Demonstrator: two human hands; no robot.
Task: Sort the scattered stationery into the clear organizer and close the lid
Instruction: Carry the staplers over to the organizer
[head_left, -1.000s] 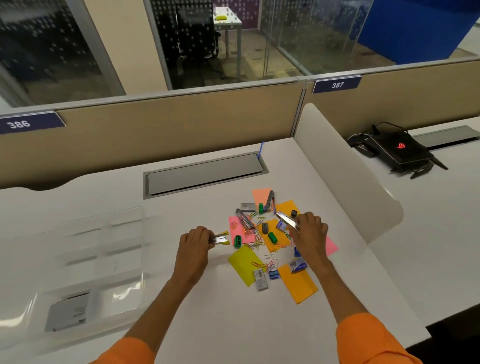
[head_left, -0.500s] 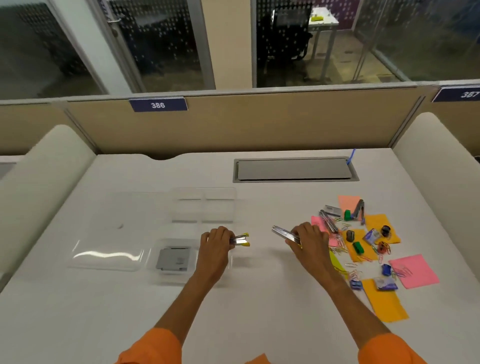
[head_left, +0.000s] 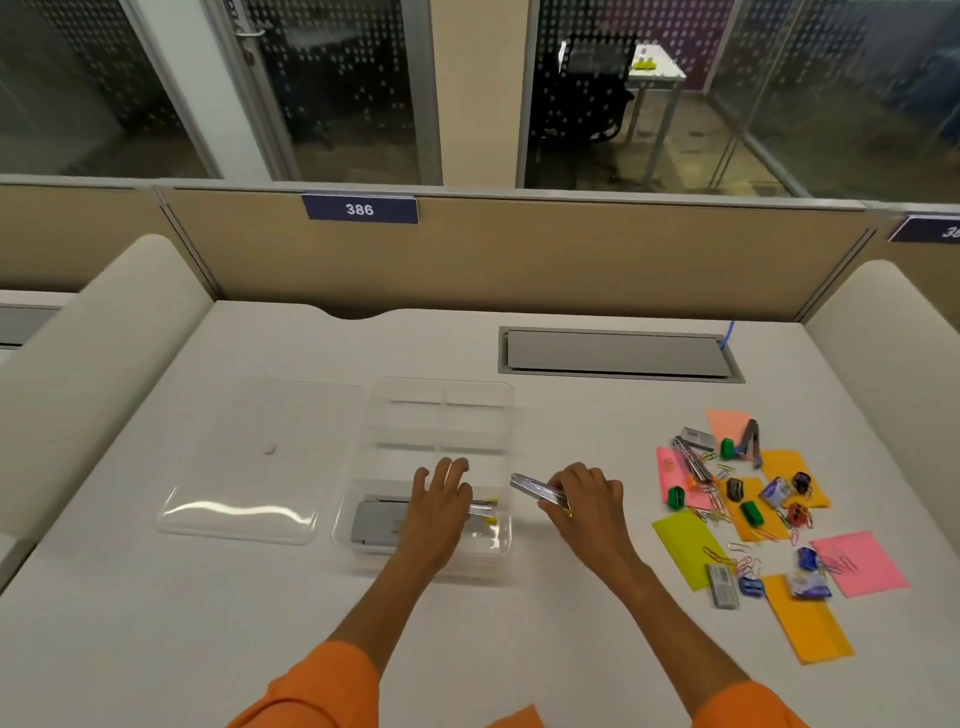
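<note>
The clear organizer (head_left: 470, 415) stands open in the middle of the desk, its clear lid (head_left: 244, 467) lying flat to its left. A grey flat box (head_left: 376, 522) lies in the organizer's near compartment. My left hand (head_left: 439, 501) hovers over that compartment with its fingers spread straight. A small silver and yellow stapler (head_left: 484, 510) lies in the compartment, poking out from under the hand. Just right of the organizer, my right hand (head_left: 587, 496) grips a silver metal stapler (head_left: 537, 491).
At the right lies the scattered stationery (head_left: 748, 514): coloured sticky notes, several paper clips, binder clips, staple boxes. A grey cable hatch (head_left: 618, 353) is set into the desk behind. Padded dividers flank both sides, with a partition at the back.
Both hands moved left from the pile to the organizer. My left hand has gone over the near compartment and spread its fingers, and the yellow stapler now lies inside. The right hand still holds its stapler.
</note>
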